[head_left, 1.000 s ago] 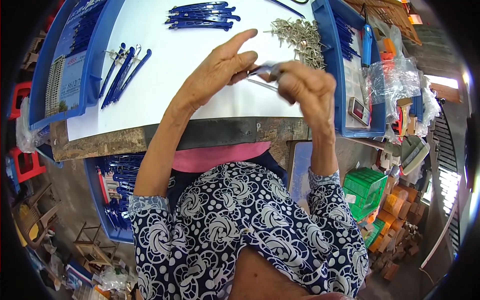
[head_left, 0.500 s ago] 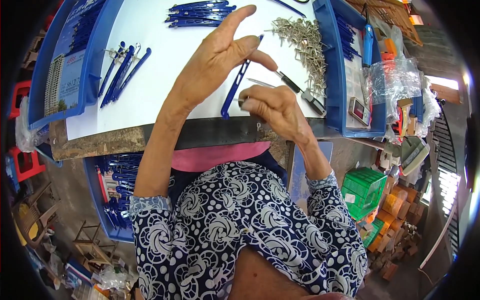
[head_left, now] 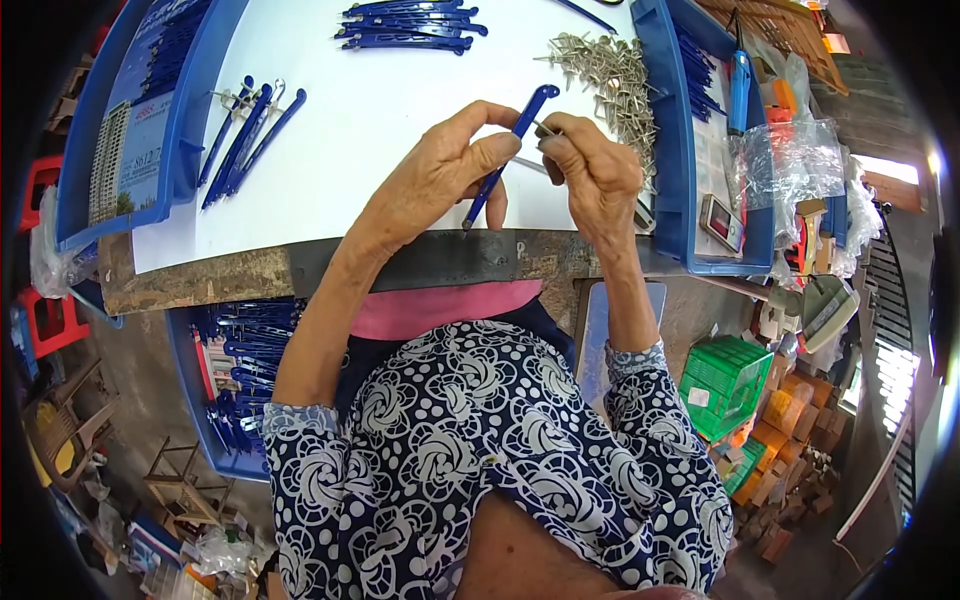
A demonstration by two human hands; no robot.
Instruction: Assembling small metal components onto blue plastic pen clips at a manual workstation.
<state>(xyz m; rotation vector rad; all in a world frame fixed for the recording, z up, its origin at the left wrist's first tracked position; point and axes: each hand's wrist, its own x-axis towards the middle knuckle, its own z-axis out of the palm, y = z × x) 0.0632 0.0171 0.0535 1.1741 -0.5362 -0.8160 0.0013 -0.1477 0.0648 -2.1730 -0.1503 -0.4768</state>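
Note:
My left hand (head_left: 425, 185) pinches a slim blue plastic strip (head_left: 526, 117) with a rounded, holed end, tilted over the near edge of the white work surface (head_left: 300, 130). Closed fingers of my right hand (head_left: 605, 185) grip a small metal pin (head_left: 543, 129), its thin shank pointing at the strip's upper part. Whether the pin has entered a hole cannot be told. Beyond my right hand lies a heap of similar headed metal pins (head_left: 600, 75). Several blue strips (head_left: 410, 28) are stacked at the far side. A smaller group of strips with pins (head_left: 240, 140) lies to the left.
Blue trays flank the surface, one at left (head_left: 185, 160) and one at right (head_left: 678, 150). A small device with a screen (head_left: 720, 223) sits in the right one. Below the table edge is another tray (head_left: 235, 463) of blue strips. A green crate (head_left: 730, 385) stands at lower right.
My left hand has moved down and tilted the strip, its rounded end now up and to the right. My right hand has risen, bringing the pin up to the strip.

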